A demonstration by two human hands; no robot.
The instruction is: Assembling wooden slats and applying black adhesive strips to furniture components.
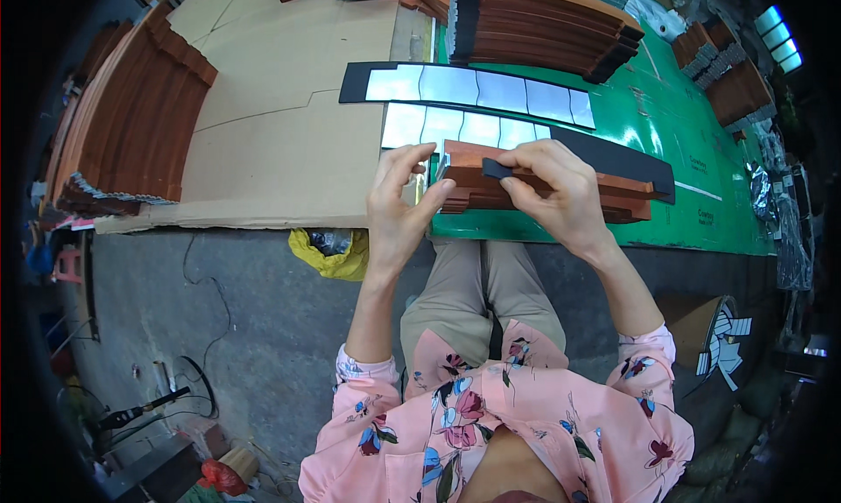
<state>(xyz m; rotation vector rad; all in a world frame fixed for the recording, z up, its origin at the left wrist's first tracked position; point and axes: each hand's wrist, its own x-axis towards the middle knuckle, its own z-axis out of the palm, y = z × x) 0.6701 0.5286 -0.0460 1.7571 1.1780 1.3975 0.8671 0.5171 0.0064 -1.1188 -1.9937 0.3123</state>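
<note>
A reddish-brown, wood-look moulding strip lies lengthwise in front of me, near the bench's front edge. At its left end my left hand is open, thumb and fingers apart in a curve. Its fingertips are close to the strip's pale cut end; whether they touch it I cannot tell. Between thumb and fingers, my right hand pinches a small black pad against the strip's top, a little right of that end. Behind the strip lie two black sheets bearing rows of white, shiny pieces.
Stacked brown mouldings stand at the far side, at the left and at the right. Brown cardboard covers the left bench, green sheeting the right. A yellow bag and a bin of white scraps are below.
</note>
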